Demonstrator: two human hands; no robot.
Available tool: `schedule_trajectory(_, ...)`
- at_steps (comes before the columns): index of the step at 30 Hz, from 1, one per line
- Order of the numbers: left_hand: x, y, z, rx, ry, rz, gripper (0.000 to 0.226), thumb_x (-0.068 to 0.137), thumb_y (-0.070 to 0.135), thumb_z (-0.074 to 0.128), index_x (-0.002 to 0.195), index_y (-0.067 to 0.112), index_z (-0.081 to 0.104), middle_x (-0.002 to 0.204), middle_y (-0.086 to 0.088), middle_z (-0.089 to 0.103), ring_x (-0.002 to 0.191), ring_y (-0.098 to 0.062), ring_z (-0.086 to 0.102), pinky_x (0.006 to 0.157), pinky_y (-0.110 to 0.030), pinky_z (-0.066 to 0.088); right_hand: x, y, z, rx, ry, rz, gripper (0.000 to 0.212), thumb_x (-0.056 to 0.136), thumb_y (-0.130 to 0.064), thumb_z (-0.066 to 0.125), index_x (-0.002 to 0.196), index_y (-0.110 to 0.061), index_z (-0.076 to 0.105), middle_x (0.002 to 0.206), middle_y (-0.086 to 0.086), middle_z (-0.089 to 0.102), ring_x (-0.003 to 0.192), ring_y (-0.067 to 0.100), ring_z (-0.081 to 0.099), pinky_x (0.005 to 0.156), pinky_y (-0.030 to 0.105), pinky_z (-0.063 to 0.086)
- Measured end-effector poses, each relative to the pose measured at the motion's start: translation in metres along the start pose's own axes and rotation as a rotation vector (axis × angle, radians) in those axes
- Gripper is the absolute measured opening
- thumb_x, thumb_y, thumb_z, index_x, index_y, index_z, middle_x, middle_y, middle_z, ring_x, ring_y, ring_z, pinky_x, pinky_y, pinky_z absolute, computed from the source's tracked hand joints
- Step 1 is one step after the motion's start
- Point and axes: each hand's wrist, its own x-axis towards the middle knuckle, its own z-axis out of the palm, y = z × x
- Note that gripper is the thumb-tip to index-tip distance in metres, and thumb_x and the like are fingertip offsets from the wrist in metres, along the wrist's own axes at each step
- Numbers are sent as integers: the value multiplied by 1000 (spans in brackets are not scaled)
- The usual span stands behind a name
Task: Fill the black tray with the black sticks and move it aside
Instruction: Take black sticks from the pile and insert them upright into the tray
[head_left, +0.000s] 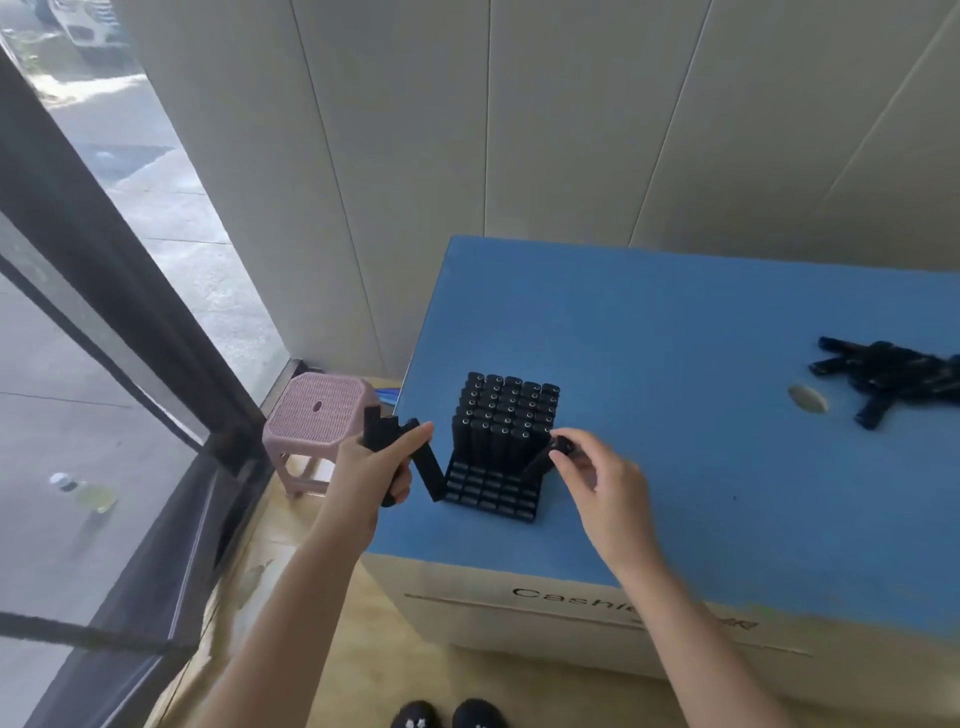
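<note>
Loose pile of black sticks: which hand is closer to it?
Right. The right hand pinches a stick at the black tray's right edge, left of the pile; the left hand grips sticks beyond the tray's left side.

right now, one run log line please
left grip: holds sticks | right grip: pinches stick at tray | tray: front rows empty | pile: far right

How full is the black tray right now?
Partly full. Upright black sticks fill the far rows of the black tray; its near slots show empty. The right hand pinches another stick at the right edge.
</note>
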Motion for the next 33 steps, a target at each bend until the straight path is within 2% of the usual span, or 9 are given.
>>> schedule_trajectory(3,11,4,-8,54,-62,-13,27,79,20,73,89,4,55,53,-4,31,42,-15,27,40,-22,27,1,-3,4,-95,54,-27,16,86,-21,63,102,-20,64,85,-10,69,76,1,63,71,17,49)
schedule_trajectory(8,26,14,-20,123,-151,-28,24,79,22,73,79,6,55,54,-6,32,43,-15,28,44,-25,29,-1,-13,8,-162,73,-57,17,85,-17,65,102,-16,66,89,-7,69,75,1,62,73,17,50)
schedule_trajectory(14,33,25,-24,156,-224,7,16,81,18,70,76,10,58,52,-5,32,40,-11,31,43,-22,31,8,-22,9,-252,51,-80,18,83,-17,68,101,-14,68,90,-4,70,77,9,64,73,25,52)
schedule_trajectory(19,37,31,-29,183,-221,49,11,80,16,71,83,10,62,54,-6,36,40,-9,33,41,-18,34,4,-21,14,-284,113,-34,21,82,-20,69,102,-15,64,93,-3,72,80,13,68,74,30,55)
schedule_trajectory(21,37,33,-29,190,-224,68,11,78,15,72,84,12,63,56,-5,39,43,-10,35,42,-18,36,4,-21,14,-300,122,-43,17,82,-20,69,97,-14,64,88,-3,72,78,13,68,71,31,55)
schedule_trajectory(24,37,35,-28,215,-226,83,13,76,16,74,84,12,64,60,-6,42,49,-13,36,47,-22,37,7,-24,10,-316,86,-66,11,80,-17,71,88,-12,65,83,-4,71,74,14,67,67,34,55)
schedule_trajectory(28,37,38,-23,221,-225,76,17,74,17,76,84,10,64,59,-5,42,49,-14,36,50,-25,36,12,-23,7,-308,-22,-32,9,81,-15,70,86,-12,63,85,-5,70,78,15,66,72,39,54)
schedule_trajectory(30,35,39,-20,224,-228,66,20,74,17,76,85,8,63,60,-4,43,49,-15,37,51,-26,37,12,-24,7,-333,-22,-35,7,82,-18,68,87,-14,64,88,-6,67,80,15,65,69,37,53)
schedule_trajectory(33,33,39,-19,228,-244,65,25,74,18,77,89,4,63,59,-4,42,48,-13,36,50,-25,36,8,-33,9,-430,79,-66,5,84,-22,66,86,-18,67,93,-8,60,85,12,58,60,25,45)
